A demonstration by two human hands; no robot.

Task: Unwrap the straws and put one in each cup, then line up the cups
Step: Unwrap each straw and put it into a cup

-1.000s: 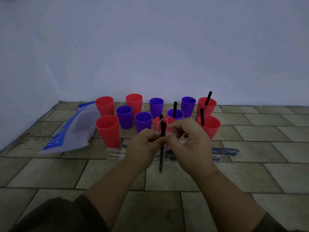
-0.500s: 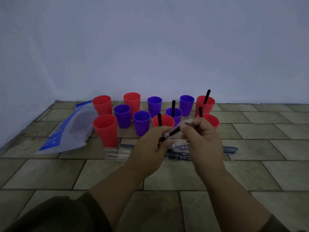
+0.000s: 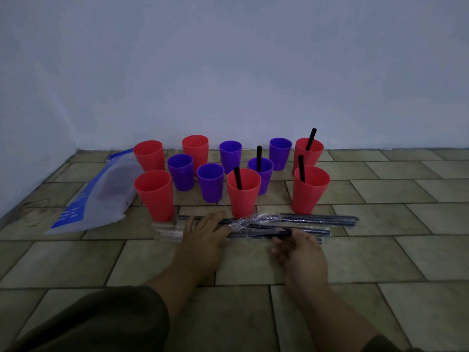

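**Desk:** Now, low in the centre of the frame, both your hands are down on the tiled floor among the wrapped straws. What does each one have?

**Field:** Your left hand lies flat and spread over the left end of the pile, fingers loose, pinning it and not gripping anything. Your right hand, lower right of centre, curls round one dark straw at the near edge of the pile. Whether its sleeve is off, I cannot tell. A crumpled clear wrapper lies between the two hands.

**Desk:** And the cups?

**Field:** Eleven stand in a loose cluster across the middle of the frame, against the wall. Four hold a straw: the red cup just above the pile, the purple cup behind it, and the two red cups at the right. Seven are empty, including the red cup at left beside the blue-and-white bag.

**Desk:** Advice for this step?

**Field:** Keep the left palm pressing the bundle so only one straw slides free. Draw it out along its length, towards the right of the frame, staying low. The nearest cups stand just beyond the pile, and a lifted elbow could tip them.
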